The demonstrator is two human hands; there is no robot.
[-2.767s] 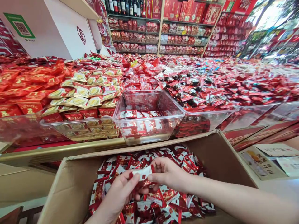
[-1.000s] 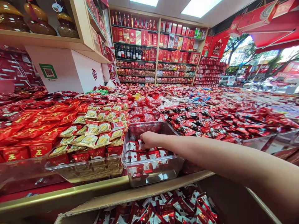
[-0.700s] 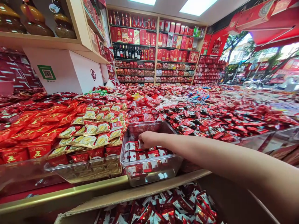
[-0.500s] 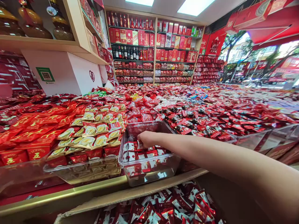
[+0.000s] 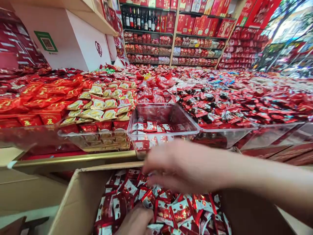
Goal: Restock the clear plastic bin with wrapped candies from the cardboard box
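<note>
My right hand (image 5: 168, 166), blurred by motion, hangs above the cardboard box (image 5: 66, 199), just in front of the clear plastic bin. Its fingers and thumb are apart and nothing shows between them. Down in the box, at the bottom of the view, my left hand (image 5: 137, 219) touches small red-and-white candy packets (image 5: 179, 210); its fingertips are hidden among them. The clear plastic bin (image 5: 163, 133) holds a low layer of the same red-and-white packets (image 5: 151, 126).
Left of the bin lie gold durian packets (image 5: 99, 104) and red packets (image 5: 51, 117). To its right are heaped red-and-black packets (image 5: 207, 112). A gold counter edge (image 5: 97, 159) runs behind the box. Shelves (image 5: 173, 36) with bottles and boxes stand behind.
My right hand has left the bin and come down toward me, over the cardboard box. The left hand has come into view inside the box. The view has tilted downward.
</note>
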